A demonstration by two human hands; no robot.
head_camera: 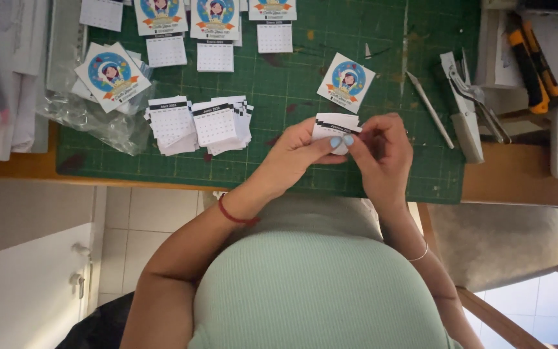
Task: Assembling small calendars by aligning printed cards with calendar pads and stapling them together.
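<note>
Right now both hands meet over the green cutting mat (369, 39), near its lower edge. The left hand (295, 155) pinches a small stack of calendar pages (334, 124), its grip clamped on the stack with the thumb on top. The right hand (382, 152) closes its fingertips on the same stack from three o'clock. At nine o'clock of the hands lie two fanned piles of calendar sheets (198, 124). At twelve o'clock, just beyond the stack, a printed card (347, 82) with a round cartoon picture lies tilted. At two o'clock a thin craft knife (430, 110) rests on the mat, and farther right scissors (479, 103) lie on the bench (518, 174).
</note>
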